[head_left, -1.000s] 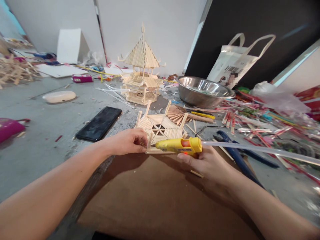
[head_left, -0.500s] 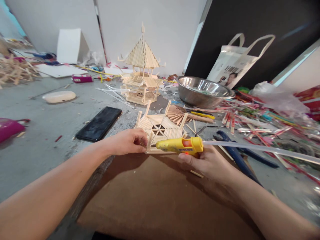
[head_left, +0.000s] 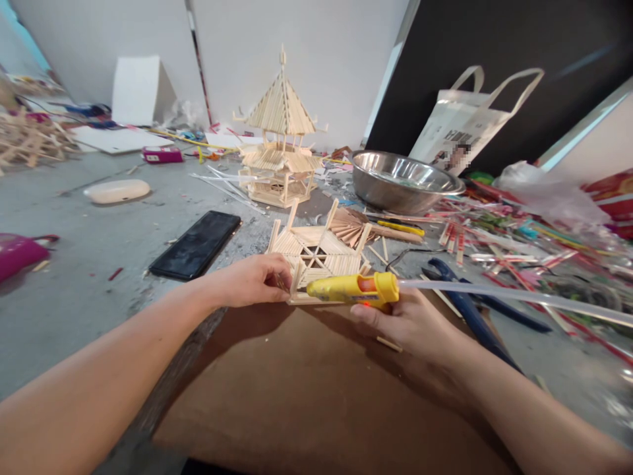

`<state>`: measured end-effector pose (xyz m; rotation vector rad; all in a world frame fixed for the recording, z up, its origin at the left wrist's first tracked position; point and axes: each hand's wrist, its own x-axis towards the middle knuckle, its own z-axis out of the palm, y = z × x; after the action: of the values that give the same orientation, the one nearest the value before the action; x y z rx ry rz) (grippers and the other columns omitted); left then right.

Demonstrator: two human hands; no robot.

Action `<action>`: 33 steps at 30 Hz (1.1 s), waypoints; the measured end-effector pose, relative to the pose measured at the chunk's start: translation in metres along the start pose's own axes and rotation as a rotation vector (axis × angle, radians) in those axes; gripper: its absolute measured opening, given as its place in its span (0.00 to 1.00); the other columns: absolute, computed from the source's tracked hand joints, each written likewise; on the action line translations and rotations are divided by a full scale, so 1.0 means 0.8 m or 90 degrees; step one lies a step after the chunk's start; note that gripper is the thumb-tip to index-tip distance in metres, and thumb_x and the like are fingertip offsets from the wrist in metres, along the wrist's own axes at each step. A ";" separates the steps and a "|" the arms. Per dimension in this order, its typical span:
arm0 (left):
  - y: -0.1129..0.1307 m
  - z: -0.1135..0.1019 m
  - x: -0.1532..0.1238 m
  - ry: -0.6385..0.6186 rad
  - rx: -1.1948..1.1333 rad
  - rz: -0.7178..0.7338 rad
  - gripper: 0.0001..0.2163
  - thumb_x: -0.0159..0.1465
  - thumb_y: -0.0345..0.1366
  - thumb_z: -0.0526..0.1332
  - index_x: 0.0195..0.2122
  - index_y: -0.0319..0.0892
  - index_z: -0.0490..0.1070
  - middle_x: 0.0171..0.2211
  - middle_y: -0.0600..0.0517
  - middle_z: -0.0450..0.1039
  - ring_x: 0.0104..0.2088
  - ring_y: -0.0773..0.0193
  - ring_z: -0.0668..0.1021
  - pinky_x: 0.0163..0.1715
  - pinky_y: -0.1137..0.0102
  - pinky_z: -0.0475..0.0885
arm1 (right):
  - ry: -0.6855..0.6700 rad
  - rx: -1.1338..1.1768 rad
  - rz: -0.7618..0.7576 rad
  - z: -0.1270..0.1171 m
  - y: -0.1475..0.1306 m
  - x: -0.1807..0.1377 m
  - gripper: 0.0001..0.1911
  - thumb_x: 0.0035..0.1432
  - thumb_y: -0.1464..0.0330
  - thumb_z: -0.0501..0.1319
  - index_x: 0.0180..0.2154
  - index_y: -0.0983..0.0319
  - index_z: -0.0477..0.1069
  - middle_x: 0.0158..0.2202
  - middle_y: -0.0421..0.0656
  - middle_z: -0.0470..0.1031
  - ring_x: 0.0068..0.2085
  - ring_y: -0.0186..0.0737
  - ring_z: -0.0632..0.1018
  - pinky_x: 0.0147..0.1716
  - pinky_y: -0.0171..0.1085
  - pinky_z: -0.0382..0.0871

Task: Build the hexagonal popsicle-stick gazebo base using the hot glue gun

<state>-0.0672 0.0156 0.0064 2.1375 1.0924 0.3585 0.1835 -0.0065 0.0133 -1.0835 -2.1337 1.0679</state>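
My right hand (head_left: 403, 320) is wrapped round a yellow hot glue gun (head_left: 341, 288), a long clear glue stick (head_left: 494, 293) trailing from its back. The gun's nozzle points left, at the foot of an upright stick on the near left corner of a six-sided wooden-stick frame (head_left: 336, 262). Several short posts rise from the frame's corners, and a spoked opening lies in its middle. At that same corner my left hand (head_left: 264, 280) is closed, fingertips pinched together; what they grip there is too small to make out.
Behind the frame stands a stick pagoda (head_left: 281, 158). A black phone (head_left: 196, 245) lies left. To the right are blue-handled pliers (head_left: 465, 310), a steel bowl (head_left: 405, 181) and scattered wrappers. Brown board (head_left: 316, 389) lies under the near side; a white bag (head_left: 459, 132) leans behind.
The glue gun and my right hand have shifted slightly left, bringing the nozzle closer to the corner post. My left hand and the frame look unmoved.
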 end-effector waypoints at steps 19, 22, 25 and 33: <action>0.000 0.000 -0.001 0.001 -0.011 0.005 0.06 0.53 0.35 0.57 0.31 0.40 0.68 0.33 0.54 0.63 0.28 0.72 0.69 0.28 0.76 0.64 | 0.039 0.013 0.003 -0.004 0.003 0.002 0.13 0.49 0.65 0.58 0.37 0.61 0.72 0.33 0.41 0.75 0.33 0.40 0.74 0.33 0.37 0.69; 0.000 0.001 0.000 0.004 -0.009 0.009 0.06 0.53 0.35 0.57 0.31 0.40 0.68 0.32 0.54 0.64 0.28 0.71 0.69 0.28 0.76 0.64 | 0.086 0.071 0.015 -0.014 -0.002 -0.002 0.10 0.46 0.65 0.60 0.33 0.62 0.72 0.29 0.41 0.75 0.28 0.37 0.74 0.26 0.34 0.69; 0.001 0.001 -0.001 0.011 -0.010 -0.002 0.06 0.52 0.35 0.57 0.31 0.39 0.67 0.32 0.53 0.64 0.28 0.71 0.69 0.28 0.76 0.64 | 0.148 0.194 0.021 -0.026 -0.004 -0.003 0.09 0.45 0.63 0.61 0.29 0.62 0.71 0.26 0.41 0.74 0.19 0.31 0.69 0.17 0.31 0.64; 0.002 -0.013 -0.008 -0.022 -0.012 -0.159 0.13 0.51 0.35 0.56 0.39 0.41 0.64 0.21 0.56 0.65 0.22 0.69 0.70 0.21 0.76 0.62 | 0.309 0.505 0.064 -0.040 0.021 0.020 0.14 0.46 0.58 0.58 0.32 0.61 0.70 0.30 0.43 0.74 0.27 0.37 0.75 0.25 0.36 0.70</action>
<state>-0.0756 0.0146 0.0153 1.9539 1.3122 0.2124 0.2053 0.0261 0.0189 -0.9199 -1.1188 1.3539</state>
